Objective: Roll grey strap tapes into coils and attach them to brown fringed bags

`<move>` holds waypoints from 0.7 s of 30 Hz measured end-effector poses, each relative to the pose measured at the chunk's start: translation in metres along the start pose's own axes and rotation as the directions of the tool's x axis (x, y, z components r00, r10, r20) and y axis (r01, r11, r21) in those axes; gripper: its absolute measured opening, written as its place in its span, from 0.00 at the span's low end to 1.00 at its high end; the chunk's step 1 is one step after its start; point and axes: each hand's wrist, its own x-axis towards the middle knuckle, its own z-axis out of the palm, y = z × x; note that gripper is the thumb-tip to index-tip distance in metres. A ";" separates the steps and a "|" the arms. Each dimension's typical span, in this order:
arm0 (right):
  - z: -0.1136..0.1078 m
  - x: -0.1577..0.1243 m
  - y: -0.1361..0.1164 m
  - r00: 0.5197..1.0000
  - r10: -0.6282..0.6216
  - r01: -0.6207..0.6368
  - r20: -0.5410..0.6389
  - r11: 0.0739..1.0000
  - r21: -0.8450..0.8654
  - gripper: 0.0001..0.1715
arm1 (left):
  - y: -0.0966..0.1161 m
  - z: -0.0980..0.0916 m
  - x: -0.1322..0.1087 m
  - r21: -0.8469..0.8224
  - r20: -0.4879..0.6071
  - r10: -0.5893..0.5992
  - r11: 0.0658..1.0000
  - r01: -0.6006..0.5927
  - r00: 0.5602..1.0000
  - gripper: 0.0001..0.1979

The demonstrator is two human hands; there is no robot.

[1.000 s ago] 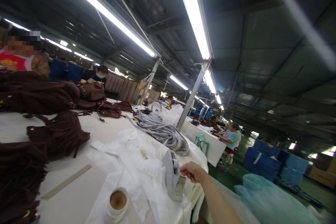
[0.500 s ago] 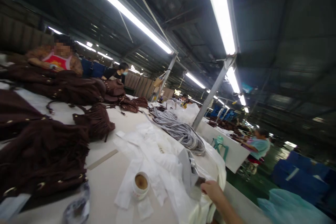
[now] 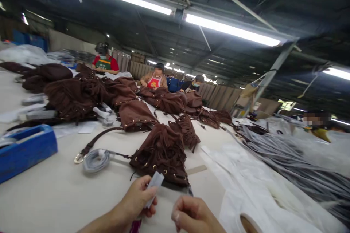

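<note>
My left hand (image 3: 138, 194) is closed around a flat, pale grey folded strip (image 3: 155, 184), held upright between thumb and fingers. To its right, my right hand (image 3: 195, 213) has its fingers curled into a pinch. Whatever is in that pinch, if anything, is hidden. Just beyond both hands a dark brown fringed bag (image 3: 161, 145) lies on the white table (image 3: 73, 204), gold eyelets along its near edge. A grey-wrapped coil (image 3: 95, 160) rests left of it, next to a brown strap (image 3: 102, 133) with a metal clasp.
At the left edge stands a blue tape dispenser (image 3: 30, 153). More brown bags (image 3: 136, 114) are heaped across the table. White sheeting (image 3: 246, 171), a tape roll (image 3: 247, 224) and a bundle of grey strips (image 3: 295, 160) lie to the right. Several people sit on the far side.
My view has swung left. My right hand has come from the white sheeting to near the bag, and my left hand has come into view with the grey strip.
</note>
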 end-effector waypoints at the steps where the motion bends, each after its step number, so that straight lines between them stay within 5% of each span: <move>1: 0.008 0.013 -0.007 0.999 -0.044 0.044 0.016 0.999 0.003 0.11 | -0.001 0.000 0.000 0.003 0.006 0.008 1.000 -0.008 1.000 0.20; 6: 0.028 0.061 -0.017 0.996 -0.061 0.055 -0.064 0.994 -0.092 0.10 | 0.001 -0.001 0.000 0.017 0.050 0.004 1.000 -0.005 0.999 0.16; 15: 0.029 0.066 -0.010 0.992 0.014 -0.034 -0.128 0.987 -0.155 0.08 | 0.013 -0.010 -0.008 0.033 0.201 0.001 0.999 -0.008 0.980 0.12; 21: 0.031 0.059 -0.016 0.988 0.054 -0.070 -0.144 0.991 -0.110 0.08 | 0.010 -0.005 -0.008 0.052 0.068 0.015 0.998 -0.019 0.998 0.24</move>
